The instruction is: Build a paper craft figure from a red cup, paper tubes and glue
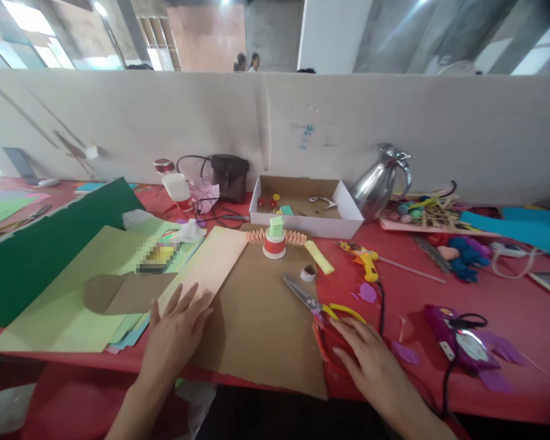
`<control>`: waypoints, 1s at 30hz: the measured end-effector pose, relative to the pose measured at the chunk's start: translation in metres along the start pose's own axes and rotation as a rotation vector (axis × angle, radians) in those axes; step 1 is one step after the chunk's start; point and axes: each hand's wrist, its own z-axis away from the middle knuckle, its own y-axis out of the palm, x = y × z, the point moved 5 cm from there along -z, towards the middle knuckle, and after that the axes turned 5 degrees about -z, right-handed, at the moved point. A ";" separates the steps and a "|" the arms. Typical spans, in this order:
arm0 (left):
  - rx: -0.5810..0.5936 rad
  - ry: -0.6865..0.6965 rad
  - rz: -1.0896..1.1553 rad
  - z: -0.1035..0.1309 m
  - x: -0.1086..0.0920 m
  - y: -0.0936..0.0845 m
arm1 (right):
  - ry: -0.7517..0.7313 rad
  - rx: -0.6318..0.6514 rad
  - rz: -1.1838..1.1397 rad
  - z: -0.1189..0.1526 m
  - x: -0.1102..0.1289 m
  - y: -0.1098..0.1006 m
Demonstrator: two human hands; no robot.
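A left hand (179,330), fingers parted, lies flat on a long, smooth sheet of pale peach paper (217,260) slanting back from near the front edge of a red counter (407,293), overlapping the left side of a brown cardboard sheet (256,330). The right hand (371,363), fingers loosely apart, is at the yellow handles of silver-bladed scissors (303,294) near the same edge; whether it touches them cannot be told.

Peach paper (211,263) flat, slanted; yellow-handled scissors (318,305) lying to right.
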 end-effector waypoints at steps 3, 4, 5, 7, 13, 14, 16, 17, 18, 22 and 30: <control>0.110 -0.050 0.015 -0.005 -0.006 0.006 | -0.005 0.030 -0.007 -0.005 0.002 0.000; 0.122 -0.097 0.011 -0.006 -0.005 0.007 | -0.012 0.043 -0.009 -0.007 0.003 0.000; 0.116 -0.141 0.003 -0.006 -0.005 0.007 | -0.021 0.051 -0.011 -0.007 0.004 -0.001; 0.071 -0.202 -0.022 -0.006 -0.006 0.003 | -0.030 0.040 -0.014 -0.005 0.007 -0.004; 0.043 -0.234 -0.042 -0.017 -0.011 -0.006 | 0.047 -0.017 -0.132 0.023 0.015 -0.025; 0.023 -0.221 -0.033 -0.021 -0.013 -0.008 | 0.086 -0.014 -0.160 0.030 0.015 -0.029; -0.047 -0.159 0.026 -0.028 -0.023 -0.015 | 0.178 -0.019 -0.195 0.043 0.013 -0.035; -0.078 -0.097 0.087 -0.031 -0.032 -0.018 | 0.225 -0.028 -0.200 0.049 0.012 -0.037; -0.091 -0.017 0.167 -0.034 -0.043 -0.022 | 0.273 -0.039 -0.197 0.054 0.010 -0.039; 0.012 0.258 0.493 -0.044 -0.110 -0.033 | 0.389 -0.072 -0.142 0.061 0.001 -0.038; 0.146 0.223 0.908 -0.097 -0.216 -0.025 | 0.320 -0.174 0.067 0.024 0.002 -0.022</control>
